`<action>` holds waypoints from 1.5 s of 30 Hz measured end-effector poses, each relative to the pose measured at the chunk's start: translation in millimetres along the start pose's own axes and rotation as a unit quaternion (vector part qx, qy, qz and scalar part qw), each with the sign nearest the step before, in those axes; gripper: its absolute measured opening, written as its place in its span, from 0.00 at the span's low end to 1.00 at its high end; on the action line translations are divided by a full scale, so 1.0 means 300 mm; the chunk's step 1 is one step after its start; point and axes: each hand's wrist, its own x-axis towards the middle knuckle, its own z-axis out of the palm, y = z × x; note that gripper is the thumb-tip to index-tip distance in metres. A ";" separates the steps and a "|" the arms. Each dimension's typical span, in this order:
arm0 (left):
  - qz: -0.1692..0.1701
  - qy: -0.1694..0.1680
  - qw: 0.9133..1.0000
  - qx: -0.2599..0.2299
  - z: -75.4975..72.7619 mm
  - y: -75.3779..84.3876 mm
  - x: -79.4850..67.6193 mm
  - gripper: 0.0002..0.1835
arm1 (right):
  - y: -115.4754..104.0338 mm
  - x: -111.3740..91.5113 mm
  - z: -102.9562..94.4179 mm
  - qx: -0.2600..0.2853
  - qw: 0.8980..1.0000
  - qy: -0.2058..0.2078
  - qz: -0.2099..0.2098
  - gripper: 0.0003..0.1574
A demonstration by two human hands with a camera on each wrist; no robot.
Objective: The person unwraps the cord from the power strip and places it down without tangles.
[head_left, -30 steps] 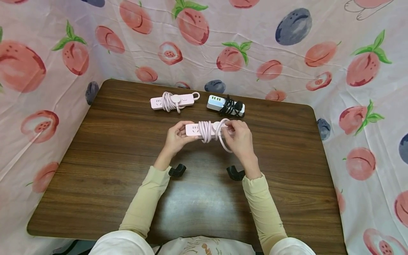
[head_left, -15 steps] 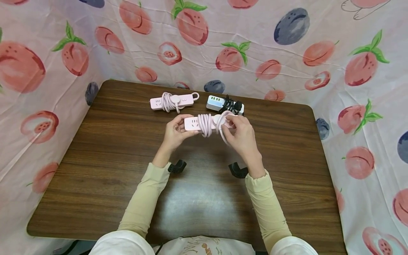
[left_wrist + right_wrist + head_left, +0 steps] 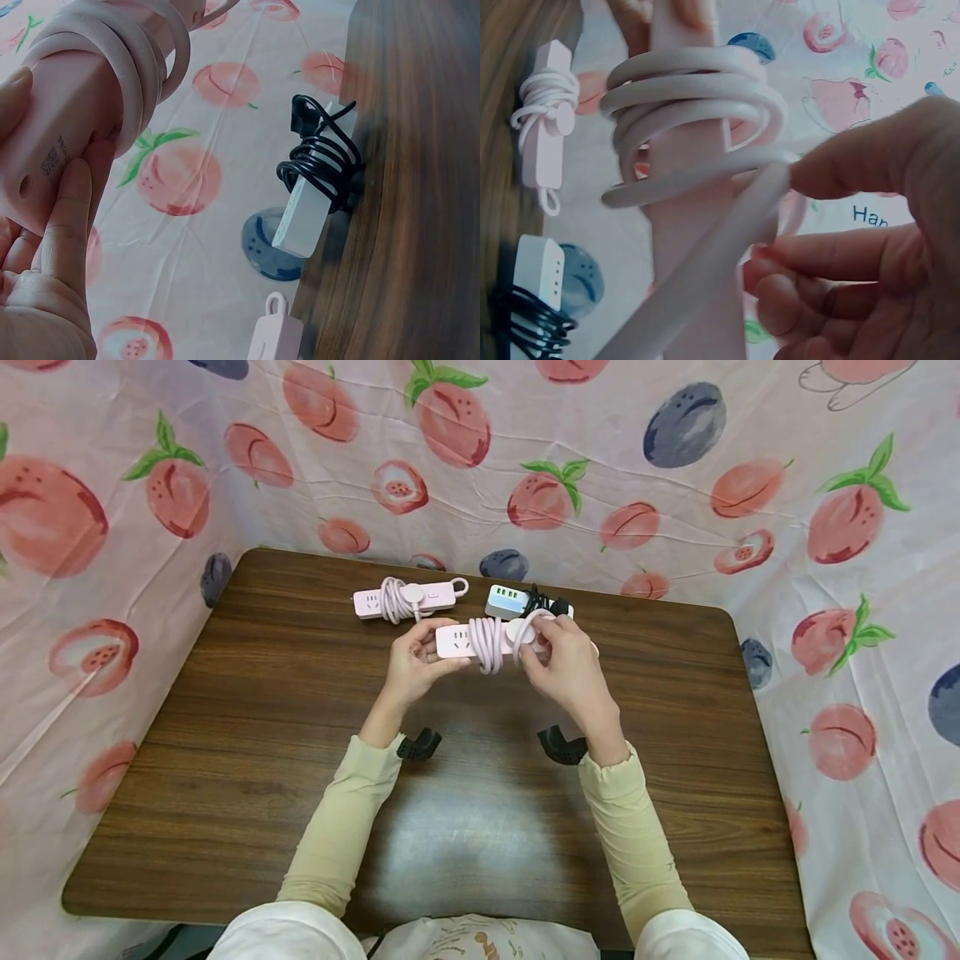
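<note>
A pink power strip [image 3: 452,642] is held up in front of the body, its thick pink cord [image 3: 486,647] wound several times around the middle. My left hand [image 3: 411,668] grips the strip's left end, thumb on one side and fingers on the other. In the left wrist view the strip's underside [image 3: 64,120] shows a small printed code. With my right hand [image 3: 572,672] I pinch the cord near the strip's right part. The right wrist view has the thumb [image 3: 840,165] against a loose cord length [image 3: 697,262] crossing the strip; that hand covers part of the right end.
At the back of the brown table [image 3: 262,735] lie another pink power strip [image 3: 438,596] with its cord wrapped, and a white power strip [image 3: 507,600] wound with black cable. A fruit-print cloth [image 3: 285,502] hangs behind and at both sides.
Both hands have moved the pink strip forward, toward the back of the table, so that it now overlaps the white strip in the head view. Both hands keep their hold.
</note>
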 end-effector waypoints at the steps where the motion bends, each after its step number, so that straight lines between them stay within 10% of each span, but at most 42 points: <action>1: 0.002 0.001 1.000 0.000 0.002 0.001 0.002 0.28 | -0.004 0.003 -0.005 0.000 1.000 -0.007 0.002 0.14; 31: -0.006 0.000 1.000 -0.004 0.014 0.008 0.005 0.28 | -0.011 0.060 -0.021 0.021 0.992 -0.103 0.063 0.18; 45: -0.027 -0.025 0.999 0.028 0.026 0.000 0.036 0.28 | 0.002 0.060 -0.017 -0.029 0.993 -0.066 0.092 0.11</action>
